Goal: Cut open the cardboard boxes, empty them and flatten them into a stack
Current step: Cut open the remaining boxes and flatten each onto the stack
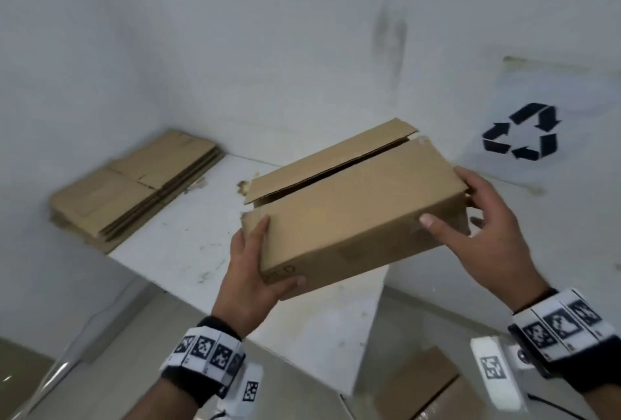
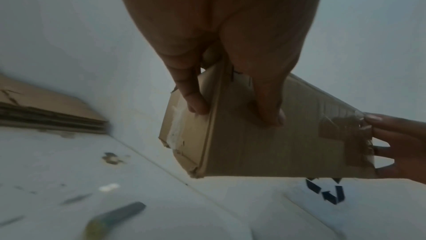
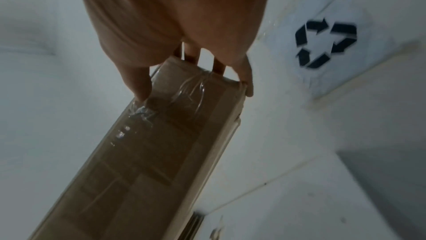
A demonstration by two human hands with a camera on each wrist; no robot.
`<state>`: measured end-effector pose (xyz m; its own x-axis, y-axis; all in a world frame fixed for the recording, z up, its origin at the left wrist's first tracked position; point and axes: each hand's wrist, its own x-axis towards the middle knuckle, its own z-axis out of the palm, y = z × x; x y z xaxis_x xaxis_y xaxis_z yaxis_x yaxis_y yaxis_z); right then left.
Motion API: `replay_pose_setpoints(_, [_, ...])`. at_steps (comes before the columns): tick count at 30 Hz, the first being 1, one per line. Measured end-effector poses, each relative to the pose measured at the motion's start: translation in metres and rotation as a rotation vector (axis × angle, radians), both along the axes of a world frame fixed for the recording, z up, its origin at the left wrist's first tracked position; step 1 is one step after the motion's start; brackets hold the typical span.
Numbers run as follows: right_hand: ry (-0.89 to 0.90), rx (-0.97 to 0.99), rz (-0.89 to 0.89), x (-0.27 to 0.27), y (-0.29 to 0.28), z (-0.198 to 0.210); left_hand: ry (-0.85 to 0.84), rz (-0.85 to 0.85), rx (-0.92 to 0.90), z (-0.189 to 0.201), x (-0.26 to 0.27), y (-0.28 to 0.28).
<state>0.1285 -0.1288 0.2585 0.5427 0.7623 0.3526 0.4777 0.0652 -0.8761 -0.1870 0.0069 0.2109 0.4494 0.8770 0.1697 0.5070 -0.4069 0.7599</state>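
Fingers of a person's left hand (image 1: 250, 280) curl round the near left corner of a cardboard box (image 1: 353, 207), thumb on its side and fingertips on the end panel, while the right hand (image 1: 487, 221) clasps the far right end, thumb on the side and fingers spread behind it; the box is held tilted in the air above the white table (image 1: 188, 244), its top flaps parted along a dark slit. Faint printed letters beside the left thumb cannot be read. Crumpled clear tape (image 3: 191, 87) clings to the underside. A black recycling symbol (image 1: 522, 132) marks a white sheet on the wall to the right. A stack of flattened cardboard (image 1: 134, 184) lies at the table's far left corner. Both wrists wear bands of black-and-white coded squares (image 1: 208, 350)
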Motion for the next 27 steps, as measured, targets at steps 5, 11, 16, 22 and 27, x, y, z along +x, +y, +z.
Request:
replay_pose_setpoints(5, [0.162,0.006,0.027,-0.095,0.105,-0.004,0.055,0.013,-0.034,0.017,-0.104,0.094])
replay_pose_setpoints(11, [0.257,-0.078,0.014,-0.174,0.196,-0.025,0.151,0.095,0.013,0.029,-0.179,0.173])
replay_pose_setpoints(16, [0.319,-0.172,0.038,-0.205,0.257,-0.059,-0.017,0.121,-0.096,0.013,-0.208,0.241])
replay_pose_setpoints(22, [0.178,-0.237,-0.001,-0.211,0.335,-0.097,-0.178,0.245,-0.132,-0.006,-0.214,0.328])
replay_pose_setpoints(27, [0.130,-0.291,-0.073,-0.175,0.393,-0.089,0.321,-0.141,-0.287,0.019,-0.221,0.362])
